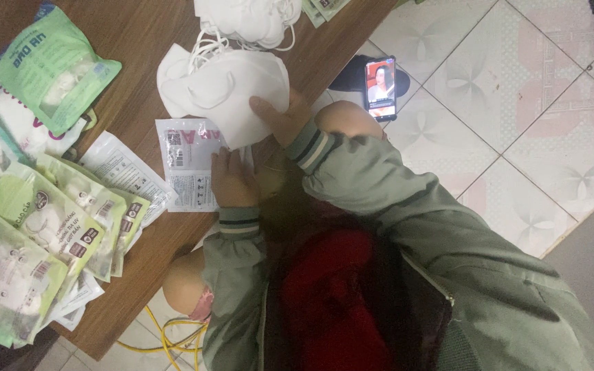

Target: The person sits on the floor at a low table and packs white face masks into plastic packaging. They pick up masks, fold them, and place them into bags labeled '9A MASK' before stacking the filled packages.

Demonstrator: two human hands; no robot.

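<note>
Right hand (280, 117): pinching white mask (225, 89), thumb on top.
Left hand (232, 180): fingers pressed together on clear pouch (187, 161).
Worktop (132, 41): green packs (42, 220) left.

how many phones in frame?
1. The phone lies on the tiled floor to the right of the wooden table, screen lit, beyond the right hand. Others may be hidden under the packets.

A white cupped face mask (232, 93) lies half inside a clear plastic pouch (188, 165) on the wooden table.
</note>
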